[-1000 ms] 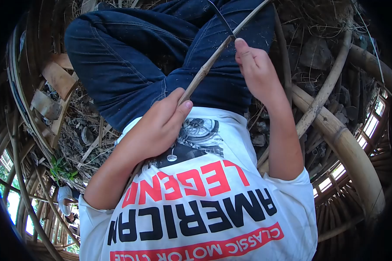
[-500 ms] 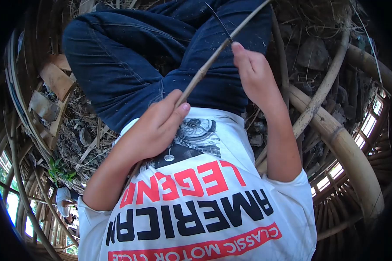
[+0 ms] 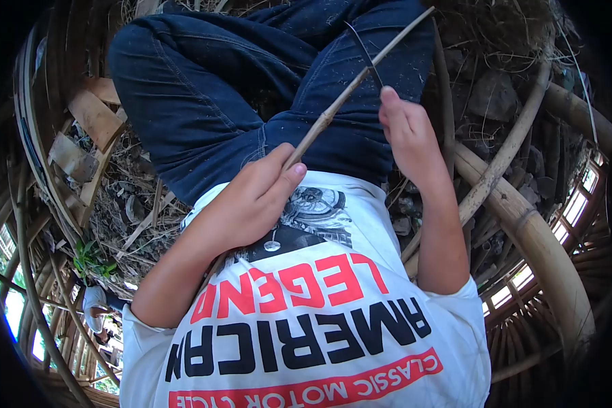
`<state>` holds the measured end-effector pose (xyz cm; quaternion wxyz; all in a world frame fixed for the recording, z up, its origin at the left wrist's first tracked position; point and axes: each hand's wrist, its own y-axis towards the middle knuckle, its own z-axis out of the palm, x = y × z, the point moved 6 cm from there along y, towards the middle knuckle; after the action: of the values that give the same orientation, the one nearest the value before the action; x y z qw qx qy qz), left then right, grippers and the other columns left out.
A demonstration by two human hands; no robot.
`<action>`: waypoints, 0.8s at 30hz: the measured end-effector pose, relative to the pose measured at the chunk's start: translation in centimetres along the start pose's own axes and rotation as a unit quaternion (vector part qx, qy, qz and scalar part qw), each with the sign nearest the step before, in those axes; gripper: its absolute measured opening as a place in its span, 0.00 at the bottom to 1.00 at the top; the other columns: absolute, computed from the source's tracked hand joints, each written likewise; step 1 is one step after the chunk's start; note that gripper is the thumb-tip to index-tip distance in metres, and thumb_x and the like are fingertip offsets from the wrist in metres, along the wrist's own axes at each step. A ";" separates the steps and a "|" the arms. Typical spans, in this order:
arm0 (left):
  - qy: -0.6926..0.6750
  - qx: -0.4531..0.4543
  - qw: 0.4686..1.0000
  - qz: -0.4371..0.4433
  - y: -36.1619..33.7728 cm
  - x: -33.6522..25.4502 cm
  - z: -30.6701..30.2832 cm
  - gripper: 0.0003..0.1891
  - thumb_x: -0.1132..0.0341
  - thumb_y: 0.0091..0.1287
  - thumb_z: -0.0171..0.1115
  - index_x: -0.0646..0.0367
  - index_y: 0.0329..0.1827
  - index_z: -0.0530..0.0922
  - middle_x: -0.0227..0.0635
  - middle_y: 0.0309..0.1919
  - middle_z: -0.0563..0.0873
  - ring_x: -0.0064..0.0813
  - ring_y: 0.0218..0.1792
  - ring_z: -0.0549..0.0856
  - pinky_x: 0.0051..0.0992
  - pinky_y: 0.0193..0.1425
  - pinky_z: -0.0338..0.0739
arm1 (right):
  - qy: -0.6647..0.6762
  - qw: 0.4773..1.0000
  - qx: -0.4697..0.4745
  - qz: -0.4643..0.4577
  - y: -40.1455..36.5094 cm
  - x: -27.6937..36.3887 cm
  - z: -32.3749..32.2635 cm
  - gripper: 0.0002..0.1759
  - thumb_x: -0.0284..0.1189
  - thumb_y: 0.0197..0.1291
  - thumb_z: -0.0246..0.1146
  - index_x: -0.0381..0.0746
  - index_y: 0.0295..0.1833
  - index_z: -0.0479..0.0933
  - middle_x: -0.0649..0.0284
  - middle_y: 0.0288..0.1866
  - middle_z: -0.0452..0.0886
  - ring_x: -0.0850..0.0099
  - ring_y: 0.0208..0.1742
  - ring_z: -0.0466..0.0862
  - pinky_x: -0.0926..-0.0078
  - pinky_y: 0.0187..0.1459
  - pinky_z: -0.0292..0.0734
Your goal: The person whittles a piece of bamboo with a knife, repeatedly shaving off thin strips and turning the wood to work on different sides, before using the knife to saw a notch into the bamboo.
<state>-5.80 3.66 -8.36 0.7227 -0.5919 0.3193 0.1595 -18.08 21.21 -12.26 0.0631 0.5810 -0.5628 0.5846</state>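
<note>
My left hand (image 3: 255, 197) is closed around the lower part of a thin bamboo stick (image 3: 321, 122), close against my belly. From there the stick slants up and to the right across my jeans, with a knobby joint along its length. Farther up, a slim dark knife blade (image 3: 358, 46) crosses it at an angle. My right hand (image 3: 411, 136) is wrapped around the knife's lower end, to the right of the stick, and most of the handle is hidden in the fingers.
Thick bamboo poles (image 3: 510, 194) lie on my right, near some stones (image 3: 494, 95). Flat wood pieces (image 3: 96, 121) and dry scraps are on the left, with a small green plant (image 3: 92, 262). Another person (image 3: 94, 301) appears at the lower left, beyond bamboo slats.
My right hand and the knife have shifted right and slightly down, so the blade meets the stick farther from the handle. The left hand keeps its grip; the whole view has shifted slightly.
</note>
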 end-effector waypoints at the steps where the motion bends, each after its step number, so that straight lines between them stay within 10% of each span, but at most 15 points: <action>1: -0.002 -0.002 1.000 0.001 0.1 -0.2 0.0 0.13 0.60 0.77 0.45 0.59 0.37 0.67 0.25 0.22 0.66 0.16 0.25 0.65 0.20 0.31 0.62 | -0.002 1.000 0.002 -0.002 0.0 -0.3 0.1 0.32 0.46 0.74 0.49 0.30 0.23 0.67 0.66 0.17 0.61 0.77 0.22 0.60 0.73 0.26 0.60; 15: -0.004 0.000 1.000 0.002 0.4 0.2 0.0 0.11 0.60 0.78 0.44 0.59 0.44 0.69 0.23 0.23 0.66 0.15 0.24 0.64 0.19 0.30 0.61 | 0.024 0.999 -0.022 -0.015 -1.3 -1.6 0.5 0.30 0.49 0.74 0.47 0.39 0.23 0.67 0.76 0.18 0.61 0.85 0.21 0.58 0.81 0.23 0.54; 17: 0.023 0.004 1.000 0.018 0.3 -0.1 0.7 0.11 0.61 0.78 0.45 0.59 0.44 0.69 0.23 0.23 0.66 0.15 0.25 0.64 0.19 0.30 0.61 | 0.007 0.999 -0.036 0.008 -0.9 -1.1 0.1 0.31 0.45 0.74 0.49 0.29 0.25 0.66 0.64 0.17 0.60 0.77 0.23 0.59 0.70 0.26 0.62; 21: 0.031 -0.036 0.998 0.033 0.4 -0.1 0.3 0.13 0.62 0.76 0.46 0.65 0.40 0.69 0.44 0.21 0.71 0.33 0.24 0.71 0.31 0.33 0.66 | 0.023 0.999 -0.021 -0.023 0.6 0.1 0.3 0.31 0.50 0.74 0.47 0.39 0.22 0.66 0.76 0.18 0.60 0.84 0.21 0.58 0.81 0.23 0.54; 24: -0.006 -0.011 1.000 0.019 0.3 0.3 0.3 0.11 0.61 0.77 0.45 0.59 0.41 0.69 0.24 0.24 0.67 0.16 0.26 0.65 0.20 0.31 0.62 | -0.014 0.996 -0.032 -0.077 0.4 0.3 0.3 0.31 0.50 0.74 0.48 0.40 0.21 0.65 0.76 0.19 0.60 0.84 0.21 0.58 0.81 0.23 0.54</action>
<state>-5.70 4.00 -8.72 0.7152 -0.5925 0.3241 0.1801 -18.24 20.65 -12.37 0.1187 0.6287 -0.5355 0.5513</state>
